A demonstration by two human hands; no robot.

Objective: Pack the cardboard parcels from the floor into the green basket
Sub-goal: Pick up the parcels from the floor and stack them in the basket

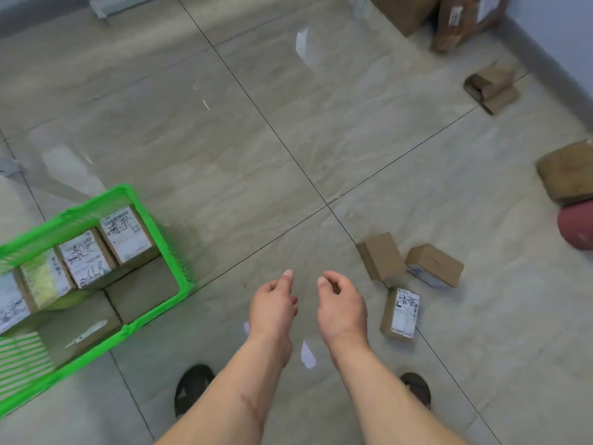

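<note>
The green basket (184,274) stands on the floor at the left, with several labelled cardboard parcels (126,234) packed in rows inside it. Three small parcels lie on the tiles to the right of my hands: a plain one (380,255), one tipped on its side (436,263), and one with its white label up (401,313). My left hand (272,303) and my right hand (341,305) hang side by side over bare floor, both empty with fingers loosely curled and apart. The label-up parcel lies just right of my right hand.
More parcels lie farther off: a small pair (492,88) near the right wall, a larger one (568,170) at the right edge above a dark red round object (577,226), and big boxes (449,17) at the top. My shoes (192,387) stand below.
</note>
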